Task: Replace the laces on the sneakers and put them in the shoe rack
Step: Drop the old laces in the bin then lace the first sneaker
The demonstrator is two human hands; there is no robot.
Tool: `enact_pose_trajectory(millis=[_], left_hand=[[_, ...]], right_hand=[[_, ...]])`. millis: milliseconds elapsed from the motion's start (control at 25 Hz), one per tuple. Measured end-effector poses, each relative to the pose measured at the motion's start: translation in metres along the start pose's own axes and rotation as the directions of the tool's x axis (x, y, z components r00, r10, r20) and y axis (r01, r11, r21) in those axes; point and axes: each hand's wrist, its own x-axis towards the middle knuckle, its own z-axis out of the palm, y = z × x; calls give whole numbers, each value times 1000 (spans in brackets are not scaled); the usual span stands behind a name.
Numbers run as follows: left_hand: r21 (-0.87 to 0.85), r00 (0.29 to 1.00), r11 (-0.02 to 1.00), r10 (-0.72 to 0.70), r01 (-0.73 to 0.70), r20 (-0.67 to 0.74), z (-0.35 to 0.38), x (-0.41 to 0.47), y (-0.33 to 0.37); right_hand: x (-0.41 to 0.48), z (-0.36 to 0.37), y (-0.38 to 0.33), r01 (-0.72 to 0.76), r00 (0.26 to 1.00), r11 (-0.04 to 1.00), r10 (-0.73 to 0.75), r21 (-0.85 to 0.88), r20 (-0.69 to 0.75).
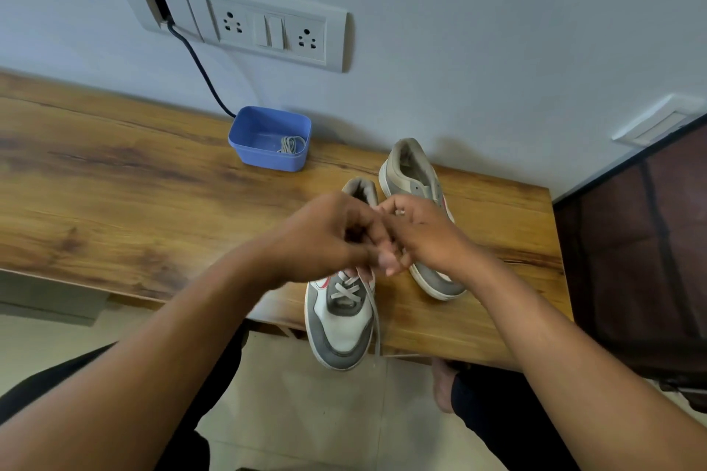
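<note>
Two grey and white sneakers stand on the wooden table. The near sneaker points its toe over the table's front edge and has a grey lace crossed through its lower eyelets, with one end hanging down past the toe. My left hand and my right hand meet above its tongue, fingers pinched on the lace. The second sneaker lies behind my right hand, partly hidden, with no lace showing. A blue plastic box near the wall holds a coiled grey lace.
A white socket panel sits on the wall, and a black cable runs from it down behind the box. A dark fabric unit stands right of the table. My legs and a bare foot are below the table edge.
</note>
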Motion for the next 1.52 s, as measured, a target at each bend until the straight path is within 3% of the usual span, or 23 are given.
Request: enact_pose_trajectory(millis=[120,280,400,440,520,640,720,840,1000,1080,1200,1360,1520], left_hand=[[93,988,994,-64,51,141,9,-4,-8],[473,950,825,-250,311,-188,7,-8,-32],[472,911,782,-314,408,-268,2,-4,-41],[490,906,767,-297,414,-301,-4,-1,-42],[519,892,747,-226,416,-391,-16,8,-42],[508,893,798,-81,325,-444,-22,20,-36],[501,922,827,-53,256,-383,-21,28,-34],[585,958,776,-87,238,-274,-21,34,-37],[574,967,785,-125,234,-224,-27,29,-40],[546,968,810,-100,213,-229,-29,25,-39],[446,964,878,-59,173,-258,-36,19,-40],[184,996,979,-89,86,6,-33,9,-32],[387,987,907,-152,163,-59,-48,9,-41]], right_hand=[[-13,1,1,56,997,991,-48,-121,67],[-32,-28,15,33,996,950,-55,-309,-64],[-38,-28,25,88,993,745,-118,-662,-1],[-38,-22,24,131,984,702,-178,-700,6],[-38,-6,17,204,962,735,-275,-647,-9],[-38,24,10,238,946,845,-313,-478,-83],[-36,39,14,192,948,826,-296,-530,-118],[-29,46,23,49,968,797,-186,-603,-167],[-21,41,17,6,991,821,-81,-570,-107],[-20,29,8,-27,995,881,-21,-472,-96],[-20,15,-5,-49,997,988,40,-147,-66],[-22,24,-19,22,999,994,-18,109,-34],[-18,18,-27,5,998,995,-12,99,64]])
